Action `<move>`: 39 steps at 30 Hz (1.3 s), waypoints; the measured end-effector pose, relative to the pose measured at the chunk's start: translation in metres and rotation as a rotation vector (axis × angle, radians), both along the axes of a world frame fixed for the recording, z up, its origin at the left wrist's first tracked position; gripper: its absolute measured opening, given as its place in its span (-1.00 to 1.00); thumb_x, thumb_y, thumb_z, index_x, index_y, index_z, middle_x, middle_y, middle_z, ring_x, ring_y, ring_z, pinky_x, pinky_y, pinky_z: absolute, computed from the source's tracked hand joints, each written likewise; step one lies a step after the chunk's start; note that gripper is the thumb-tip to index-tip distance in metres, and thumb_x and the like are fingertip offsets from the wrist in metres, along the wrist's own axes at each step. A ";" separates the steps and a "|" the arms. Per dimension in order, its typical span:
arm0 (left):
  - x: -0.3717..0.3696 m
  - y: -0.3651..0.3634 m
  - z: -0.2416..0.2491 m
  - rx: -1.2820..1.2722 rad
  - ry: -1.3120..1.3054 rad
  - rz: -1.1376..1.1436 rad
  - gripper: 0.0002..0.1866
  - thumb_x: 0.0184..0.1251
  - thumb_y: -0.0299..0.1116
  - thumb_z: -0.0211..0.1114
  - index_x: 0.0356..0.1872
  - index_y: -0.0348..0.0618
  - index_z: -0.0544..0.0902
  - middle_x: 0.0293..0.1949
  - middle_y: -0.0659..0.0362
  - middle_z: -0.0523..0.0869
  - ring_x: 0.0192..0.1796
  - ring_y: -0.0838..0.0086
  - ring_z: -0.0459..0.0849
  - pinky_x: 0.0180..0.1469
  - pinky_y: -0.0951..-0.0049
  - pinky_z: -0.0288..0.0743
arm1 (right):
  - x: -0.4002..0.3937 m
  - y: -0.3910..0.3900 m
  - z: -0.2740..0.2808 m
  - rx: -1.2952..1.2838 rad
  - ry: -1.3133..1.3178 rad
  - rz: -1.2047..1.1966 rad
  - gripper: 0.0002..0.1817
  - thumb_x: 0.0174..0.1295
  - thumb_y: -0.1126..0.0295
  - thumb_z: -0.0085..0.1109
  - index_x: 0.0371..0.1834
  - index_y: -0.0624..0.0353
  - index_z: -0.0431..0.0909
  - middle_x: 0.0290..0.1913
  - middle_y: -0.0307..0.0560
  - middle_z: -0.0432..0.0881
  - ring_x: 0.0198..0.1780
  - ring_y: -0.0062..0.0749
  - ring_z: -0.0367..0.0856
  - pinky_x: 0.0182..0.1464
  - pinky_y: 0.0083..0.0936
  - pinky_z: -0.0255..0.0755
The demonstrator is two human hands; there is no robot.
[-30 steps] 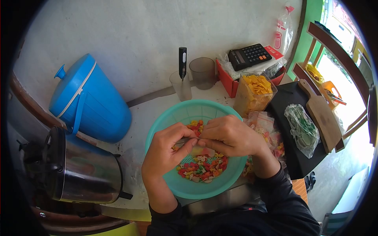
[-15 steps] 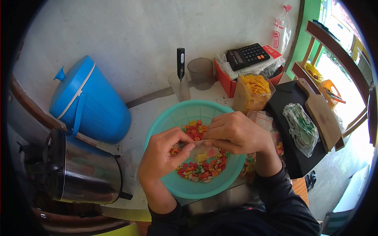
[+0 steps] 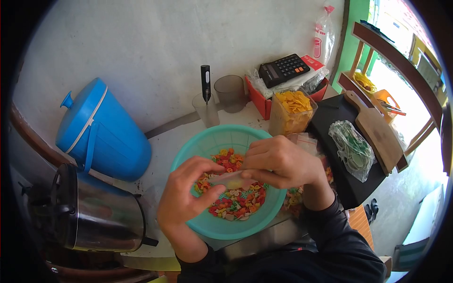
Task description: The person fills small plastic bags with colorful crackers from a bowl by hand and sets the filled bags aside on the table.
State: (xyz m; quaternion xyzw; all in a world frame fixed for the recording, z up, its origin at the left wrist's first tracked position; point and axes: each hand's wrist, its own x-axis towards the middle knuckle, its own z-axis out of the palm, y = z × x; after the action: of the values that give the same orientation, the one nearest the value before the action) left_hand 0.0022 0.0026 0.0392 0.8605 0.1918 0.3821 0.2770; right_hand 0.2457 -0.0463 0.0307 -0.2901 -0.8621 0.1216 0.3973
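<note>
A teal plastic colander basket [image 3: 207,144] sits on the counter in front of me, holding several small multicoloured crackers [image 3: 236,200]. Over it, my left hand [image 3: 181,200] and my right hand [image 3: 283,162] together pinch a small clear plastic bag [image 3: 231,179] that has a few coloured pieces inside. The bag stretches between my two thumbs and forefingers, just above the crackers.
A blue plastic jug [image 3: 101,129] leans on the wall at left, a steel pot [image 3: 94,212] below it. Behind the basket stand two clear cups [image 3: 217,101], a container of yellow chips [image 3: 290,111], a calculator [image 3: 284,69] on a red tray, bagged goods and a wooden board [image 3: 373,129] at right.
My hands have parted a little and dropped lower over the basket, the small bag now stretched flat between them. The view has shifted slightly right and up.
</note>
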 end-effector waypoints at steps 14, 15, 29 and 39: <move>0.053 -0.045 -0.006 0.284 0.005 -0.218 -0.84 0.07 -0.48 0.45 -0.47 -0.10 0.59 -0.47 0.20 0.56 -0.45 0.30 0.61 -0.38 0.28 0.48 | 0.009 -0.082 -0.045 -0.140 0.317 -0.142 -0.85 0.29 0.51 0.33 -0.12 0.28 0.66 -0.12 0.01 0.73 -0.09 -0.09 0.71 -0.04 -0.26 0.57; 0.055 -0.049 -0.005 0.280 0.018 -0.248 -0.85 0.04 -0.49 0.45 -0.47 -0.10 0.61 -0.47 0.21 0.58 -0.45 0.30 0.61 -0.39 0.29 0.47 | 0.004 -0.091 -0.062 -0.164 0.414 -0.115 -0.85 0.30 0.52 0.33 -0.11 0.28 0.65 -0.12 0.01 0.73 -0.08 -0.12 0.72 -0.03 -0.28 0.57; 0.086 -0.087 -0.027 0.370 0.266 -0.356 -0.81 0.12 -0.39 0.47 -0.48 -0.11 0.58 -0.47 0.23 0.59 -0.39 0.36 0.64 -0.34 0.32 0.49 | 0.027 -0.184 -0.132 -0.304 0.604 -0.531 -0.74 0.32 0.57 0.35 0.01 0.24 0.51 -0.23 -0.16 0.74 -0.20 -0.53 0.72 -0.18 -0.52 0.56; 0.107 -0.121 -0.050 0.397 0.408 -0.315 -0.82 0.24 -0.32 0.44 -0.25 -0.10 0.62 -0.31 0.20 0.63 -0.29 0.33 0.69 -0.24 0.31 0.56 | 0.057 -0.201 -0.142 -0.636 0.601 -0.943 -0.68 0.40 0.51 0.25 0.17 0.28 0.46 -0.20 -0.12 0.74 -0.20 -0.59 0.74 -0.20 -0.59 0.56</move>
State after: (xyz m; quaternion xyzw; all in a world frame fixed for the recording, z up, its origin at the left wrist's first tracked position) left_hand 0.1093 -0.1186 -0.0104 0.9756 0.0295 0.1843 0.1152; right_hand 0.3030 -0.2469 -0.1112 -0.6948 -0.4152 0.2595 0.5269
